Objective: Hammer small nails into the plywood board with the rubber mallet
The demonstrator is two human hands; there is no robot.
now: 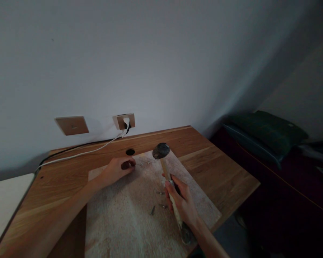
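My right hand [181, 202] is closed round the wooden handle of a hammer [165, 168], whose dark head is raised over the far end of a pale chipboard panel [123, 218]. My left hand [117, 169] rests at the panel's far edge, fingers pinched on something small and dark that I cannot make out. A few small nails [144, 163] lie just right of those fingers. More loose nails [157, 206] lie on the panel beside my right hand.
The panel lies on a wooden desk [218, 172] with a round cable hole [130, 152]. White and black cables [83, 152] run to a wall socket [124, 121]. A blank wooden plate [72, 125] is on the wall. A dark bag [263, 134] lies to the right.
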